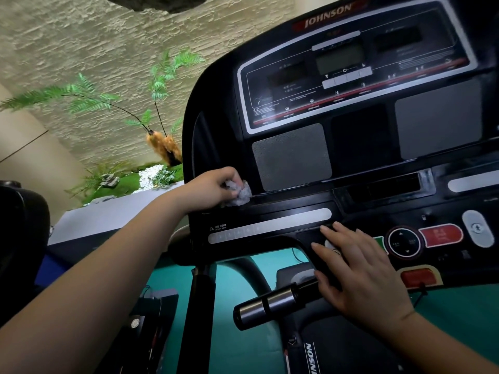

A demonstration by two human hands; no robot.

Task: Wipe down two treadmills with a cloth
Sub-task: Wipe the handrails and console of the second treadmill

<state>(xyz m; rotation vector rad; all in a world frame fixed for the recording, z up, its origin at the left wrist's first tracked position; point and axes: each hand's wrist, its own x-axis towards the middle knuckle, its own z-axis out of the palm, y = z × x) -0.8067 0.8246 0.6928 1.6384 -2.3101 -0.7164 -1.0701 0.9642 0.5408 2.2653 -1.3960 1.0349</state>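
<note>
Head view: ferns (89,95) stand beyond the black treadmill console (359,147); the left hand (213,187) grips a crumpled grey cloth (241,194) against it, and the right hand (359,271) rests flat on it.

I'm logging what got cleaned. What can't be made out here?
Head view only:
1. The cloth: mostly hidden inside the left hand gripping it.
2. A button under the right hand: mostly covered by its fingers.
3. The console: right side cut off by the frame edge.
4. The display labels: too small and blurred.
</note>
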